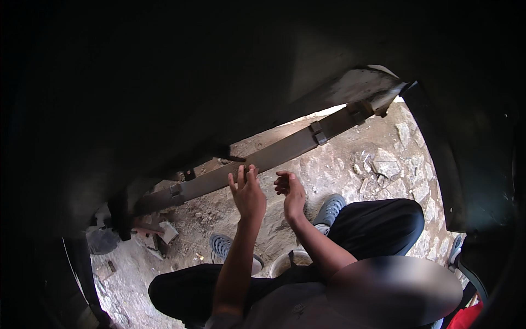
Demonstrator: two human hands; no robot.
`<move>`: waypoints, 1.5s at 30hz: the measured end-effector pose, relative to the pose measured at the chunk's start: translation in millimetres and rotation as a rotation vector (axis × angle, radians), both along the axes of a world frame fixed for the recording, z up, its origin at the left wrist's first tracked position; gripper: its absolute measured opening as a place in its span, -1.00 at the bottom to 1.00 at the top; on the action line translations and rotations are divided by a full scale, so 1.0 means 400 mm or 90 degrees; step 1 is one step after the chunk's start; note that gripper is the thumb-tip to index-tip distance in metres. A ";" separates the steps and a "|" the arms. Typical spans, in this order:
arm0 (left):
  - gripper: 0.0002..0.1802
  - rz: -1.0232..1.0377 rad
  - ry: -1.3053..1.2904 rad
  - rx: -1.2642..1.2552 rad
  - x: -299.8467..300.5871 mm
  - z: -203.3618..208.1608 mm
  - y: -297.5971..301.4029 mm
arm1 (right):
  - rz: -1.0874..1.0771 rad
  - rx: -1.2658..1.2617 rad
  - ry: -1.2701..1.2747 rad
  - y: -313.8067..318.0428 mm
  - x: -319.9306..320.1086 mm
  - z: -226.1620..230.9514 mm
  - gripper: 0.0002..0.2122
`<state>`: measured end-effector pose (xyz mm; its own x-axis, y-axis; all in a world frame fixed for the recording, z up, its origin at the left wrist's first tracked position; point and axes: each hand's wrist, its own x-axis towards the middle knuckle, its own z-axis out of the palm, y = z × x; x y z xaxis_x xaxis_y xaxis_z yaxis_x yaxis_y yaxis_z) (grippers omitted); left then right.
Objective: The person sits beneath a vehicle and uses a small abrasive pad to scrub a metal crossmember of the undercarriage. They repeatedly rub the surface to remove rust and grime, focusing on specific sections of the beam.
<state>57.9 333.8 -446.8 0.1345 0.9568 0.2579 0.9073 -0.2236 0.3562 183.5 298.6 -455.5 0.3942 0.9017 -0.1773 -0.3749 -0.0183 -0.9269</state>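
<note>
My left hand [250, 197] is raised with its fingers spread, and its fingertips overlap the lower edge of a long brown leaf spring [285, 151]. Whether they touch the metal I cannot tell. Nothing shows in that hand. To its right, a short way below the spring, hangs my right hand [293, 198], its fingers loosely bent and apart, with nothing visible in them. The leaf spring slopes from lower left to upper right. A metal clamp [317, 133] wraps round its right part, and a smaller clip [175, 191] sits at its left.
A dark curved panel [455, 164] closes in the right side, with deep shadow overhead. Below lies dirt ground with broken stones [386, 163]. A round container [290, 262] stands between my shoes [330, 210]. Rubble [164, 233] lies at lower left.
</note>
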 end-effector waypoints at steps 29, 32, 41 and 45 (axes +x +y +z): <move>-0.60 -0.043 -0.023 0.031 0.035 0.020 0.024 | 0.012 -0.013 0.016 -0.014 0.018 0.000 -0.48; -0.61 -0.018 -0.016 0.039 0.028 0.021 0.087 | 0.031 -0.024 0.028 -0.020 0.007 0.016 -0.51; -0.61 -0.035 -0.019 0.025 0.026 0.010 0.014 | 0.012 -0.015 0.015 -0.014 0.016 -0.012 -0.48; -0.62 -0.019 0.000 0.046 0.025 0.013 0.065 | 0.027 -0.028 0.042 -0.015 0.007 -0.024 -0.49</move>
<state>67.8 359.8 -441.4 0.1630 0.9313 0.3257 0.8997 -0.2758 0.3384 186.2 292.7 -465.1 0.3422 0.9080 -0.2417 -0.4334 -0.0757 -0.8980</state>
